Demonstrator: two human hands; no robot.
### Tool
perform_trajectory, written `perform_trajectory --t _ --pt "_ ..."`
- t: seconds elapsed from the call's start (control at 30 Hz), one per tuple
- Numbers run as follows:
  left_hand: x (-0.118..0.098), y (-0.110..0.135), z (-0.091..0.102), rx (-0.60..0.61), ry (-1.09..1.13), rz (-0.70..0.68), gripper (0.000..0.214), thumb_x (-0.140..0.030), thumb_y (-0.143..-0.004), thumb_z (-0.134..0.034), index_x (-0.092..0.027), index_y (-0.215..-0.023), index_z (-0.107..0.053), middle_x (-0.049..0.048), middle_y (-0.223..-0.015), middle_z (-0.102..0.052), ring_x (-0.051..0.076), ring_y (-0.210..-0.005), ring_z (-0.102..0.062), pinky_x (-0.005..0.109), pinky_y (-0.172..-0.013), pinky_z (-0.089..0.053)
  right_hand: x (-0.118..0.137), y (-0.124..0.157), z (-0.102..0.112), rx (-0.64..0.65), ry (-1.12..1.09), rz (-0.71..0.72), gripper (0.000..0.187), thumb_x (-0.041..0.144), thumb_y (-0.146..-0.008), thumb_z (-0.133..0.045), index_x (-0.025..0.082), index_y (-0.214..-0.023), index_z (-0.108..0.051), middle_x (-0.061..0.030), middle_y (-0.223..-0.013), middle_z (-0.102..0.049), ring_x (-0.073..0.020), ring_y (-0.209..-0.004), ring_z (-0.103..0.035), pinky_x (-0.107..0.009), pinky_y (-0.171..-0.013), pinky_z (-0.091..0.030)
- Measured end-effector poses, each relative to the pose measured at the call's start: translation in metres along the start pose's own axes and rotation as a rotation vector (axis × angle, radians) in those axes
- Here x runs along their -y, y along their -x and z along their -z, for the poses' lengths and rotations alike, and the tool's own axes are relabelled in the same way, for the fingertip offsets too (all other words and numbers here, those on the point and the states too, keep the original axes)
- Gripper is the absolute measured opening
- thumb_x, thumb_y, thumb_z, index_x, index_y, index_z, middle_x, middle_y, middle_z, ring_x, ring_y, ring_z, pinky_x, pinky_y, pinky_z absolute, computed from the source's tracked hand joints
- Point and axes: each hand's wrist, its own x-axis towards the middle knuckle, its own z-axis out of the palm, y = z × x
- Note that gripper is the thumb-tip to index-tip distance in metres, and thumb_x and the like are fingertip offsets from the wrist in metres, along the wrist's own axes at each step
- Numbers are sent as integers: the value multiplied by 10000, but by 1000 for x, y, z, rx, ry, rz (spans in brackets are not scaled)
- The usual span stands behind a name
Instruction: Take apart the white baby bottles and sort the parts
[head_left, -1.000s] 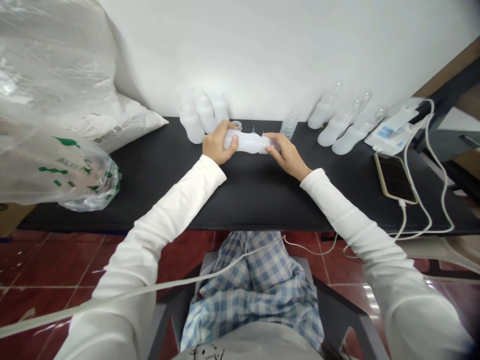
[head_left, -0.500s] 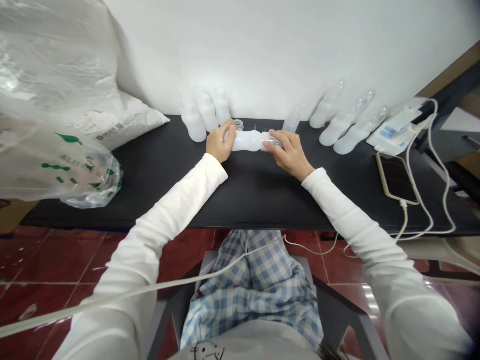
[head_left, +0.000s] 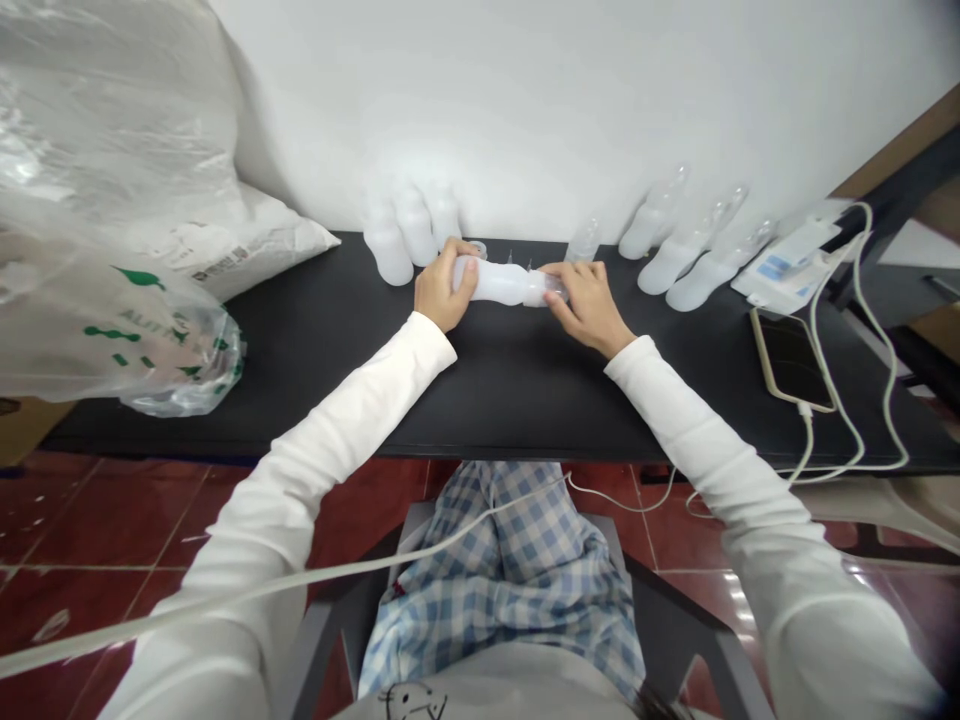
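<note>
Left hand [head_left: 444,287] clenched round one end of frosted plastic bottle [head_left: 501,282]; right hand [head_left: 589,307] grasping its clear other end. Bottle held level over far part of black tabletop [head_left: 322,352]. (Smooth plastic, likely slick.) Slip from twisting or loosened fingers could drop bottle, or send it rolling into standing frosted bottles [head_left: 390,248] just beyond left hand, toppling them.

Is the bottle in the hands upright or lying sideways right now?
Sideways: the white plastic bottle runs roughly level across the view, gripped at its body by the left hand and near its neck by the right hand.
</note>
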Motion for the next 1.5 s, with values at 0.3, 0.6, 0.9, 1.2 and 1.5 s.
perform_trajectory --t 0.3,0.6,0.9,1.2,1.5 --pt "1 -3 6 5 -62 -9 652 -703 -1021 -219 -231 -1091 -663 74 -973 -733 229 -961 -728 346 -921 -541 3 0 -9 -65 -122 9 647 680 -1034 -323 199 -1412 -533 -164 -1300 -672 -297 -1157 -652 -517 -1047 -528" --pt "-2 -4 1 -46 -3 54 690 -744 -1004 -214 -227 -962 -669 65 -870 -680 236 -954 -706 363 -918 -524 -4 1 -10 -147 93 192 360 379 -1085 -390 262 -1363 -587 -136 -1413 -625 -305 -1315 -594 -601 -1085 -508" --pt "-2 -6 -6 68 102 186 627 -659 -1031 -260 -216 -828 -654 65 -795 -676 216 -805 -660 335 -753 -538 -18 10 -13 -97 201 263 313 316 -1088 -383 372 -1251 -644 -29 -1258 -721 -219 -1301 -605 -506 -1096 -540" --pt "-17 7 3 18 -136 50 653 -709 -1013 -248 -213 -1093 -664 88 -1041 -757 229 -976 -731 330 -889 -539 -17 -1 -7 -107 35 203 687 666 -937 -583 177 -1412 -501 -184 -1313 -622 -332 -1203 -604 -554 -1026 -511" --pt "-19 4 7 37 -112 31 563 -644 -1025 -293 -225 -1114 -659 86 -1076 -758 244 -1073 -727 338 -941 -534 -4 3 -8 57 -21 38 731 778 -947 -411 170 -1310 -592 -150 -1081 -693 -298 -967 -657 -442 -896 -557"
